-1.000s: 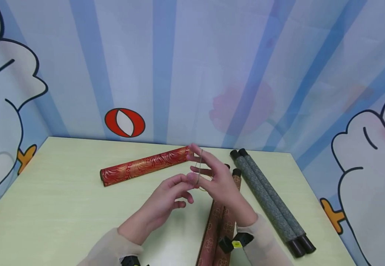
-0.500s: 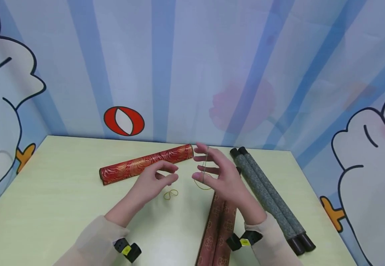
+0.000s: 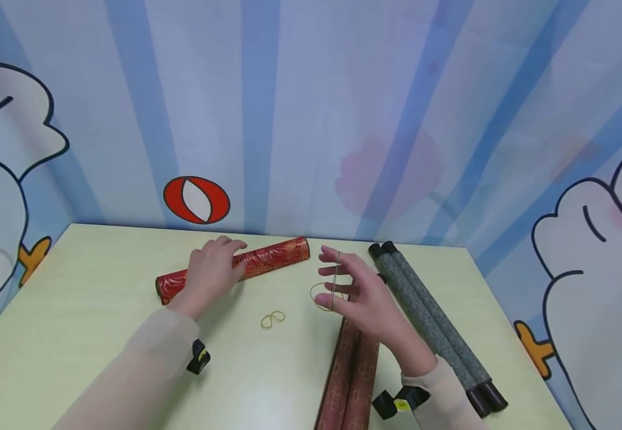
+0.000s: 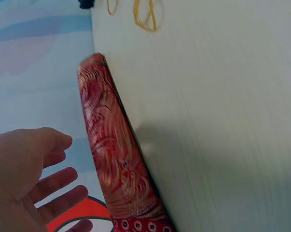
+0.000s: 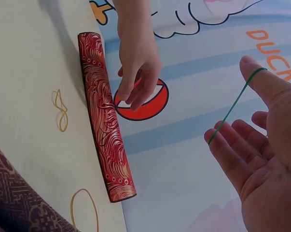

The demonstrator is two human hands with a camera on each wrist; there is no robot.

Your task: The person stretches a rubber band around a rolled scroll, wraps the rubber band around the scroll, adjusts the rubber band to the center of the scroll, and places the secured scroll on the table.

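A rolled red scroll with a gold swirl pattern (image 3: 275, 258) lies slanted at the back of the table. Over its left half is my left hand (image 3: 211, 275), fingers loosely bent; the left wrist view shows this hand (image 4: 34, 179) apart from the scroll (image 4: 116, 145) with nothing in its grasp. My right hand (image 3: 364, 301) is raised right of the scroll's end. A thin green rubber band (image 5: 234, 106) is stretched between its spread thumb and forefinger. On the table, a twisted yellow rubber band (image 3: 272, 319) lies between the hands, and another yellow loop (image 5: 85, 208) lies below the right hand.
Two brown patterned scrolls (image 3: 345, 376) lie side by side beneath the right forearm, partly hidden by it. Farther right are two grey scrolls with dark ends (image 3: 434, 322). A cartoon-printed curtain (image 3: 300, 119) rises behind the table's back edge.
My left hand has left the right hand's fingers and moved left and forward over the red scroll. The twisted yellow band has come into sight. My right hand keeps the green band stretched, slightly farther right.
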